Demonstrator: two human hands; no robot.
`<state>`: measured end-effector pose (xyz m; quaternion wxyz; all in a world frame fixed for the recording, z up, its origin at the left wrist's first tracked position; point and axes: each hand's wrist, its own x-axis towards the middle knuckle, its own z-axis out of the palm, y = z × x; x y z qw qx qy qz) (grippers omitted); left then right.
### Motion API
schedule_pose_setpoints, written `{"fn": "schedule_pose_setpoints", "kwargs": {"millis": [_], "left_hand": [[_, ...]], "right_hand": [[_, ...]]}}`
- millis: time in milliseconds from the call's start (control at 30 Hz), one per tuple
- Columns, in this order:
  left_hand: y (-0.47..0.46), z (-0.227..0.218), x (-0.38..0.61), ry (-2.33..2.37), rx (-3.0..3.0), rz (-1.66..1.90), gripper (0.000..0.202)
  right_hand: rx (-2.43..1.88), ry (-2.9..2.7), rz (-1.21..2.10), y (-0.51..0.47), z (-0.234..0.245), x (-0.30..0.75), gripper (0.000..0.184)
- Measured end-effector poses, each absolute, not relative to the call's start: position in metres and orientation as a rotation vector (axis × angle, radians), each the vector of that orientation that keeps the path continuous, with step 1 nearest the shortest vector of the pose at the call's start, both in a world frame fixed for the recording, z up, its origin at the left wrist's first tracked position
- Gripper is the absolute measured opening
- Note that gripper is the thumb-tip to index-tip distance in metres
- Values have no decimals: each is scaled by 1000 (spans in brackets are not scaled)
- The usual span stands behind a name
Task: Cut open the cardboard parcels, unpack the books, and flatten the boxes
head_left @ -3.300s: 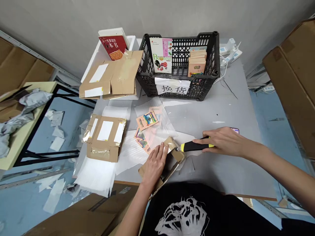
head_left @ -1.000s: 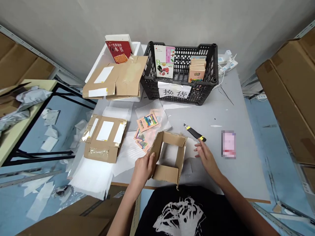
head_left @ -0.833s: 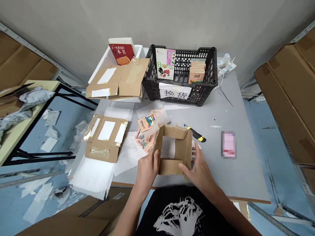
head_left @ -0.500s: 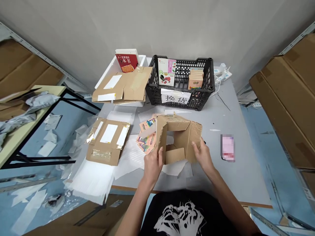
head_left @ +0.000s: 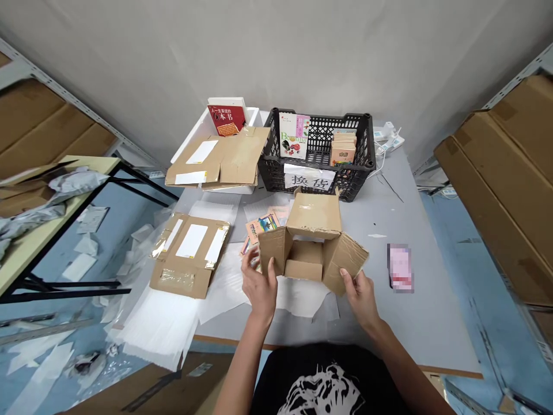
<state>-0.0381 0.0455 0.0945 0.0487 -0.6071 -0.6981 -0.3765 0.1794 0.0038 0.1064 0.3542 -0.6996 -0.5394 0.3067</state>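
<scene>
A small brown cardboard box (head_left: pixel 314 211) is held over the table, its flaps folded outward and its inside facing me. My left hand (head_left: pixel 260 285) grips the left flap, thumb in front and fingers behind it. On the right flap, my right hand (head_left: pixel 360 295) pinches the lower edge between thumb and fingers. Behind the box and my left hand lie several pink-orange booklets (head_left: pixel 261 225), partly hidden. White paper sheets (head_left: pixel 302 294) lie beneath the box. To the left rests a flattened cardboard piece (head_left: pixel 181 274) with white labels.
A black plastic crate (head_left: pixel 319 138) with books stands at the back. Beside it, a white bin (head_left: pixel 194 135) holds a red book (head_left: pixel 227 119) and flattened cardboard. A phone (head_left: pixel 400 268) lies right, near a power strip (head_left: pixel 389 141) farther back. Large cartons (head_left: pixel 496 202) stand at the right.
The box has turned and opened out, its side flaps now spread and its top panel in view. Both hands have shifted outward on the flaps. The head view has tilted slightly.
</scene>
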Motion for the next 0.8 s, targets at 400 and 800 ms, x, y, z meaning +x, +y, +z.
{"fn": "schedule_pose_setpoints", "kwargs": {"millis": [400, 800], "left_hand": [[43, 85, 14, -1672, -2861, -297, 24], [59, 96, 29, -2627, -2553, -2388, 29]], "right_hand": [[-1948, -1492, 547, 11, 97, 161, 50], [-1809, -1551, 344, 4, 71, 161, 40]]}}
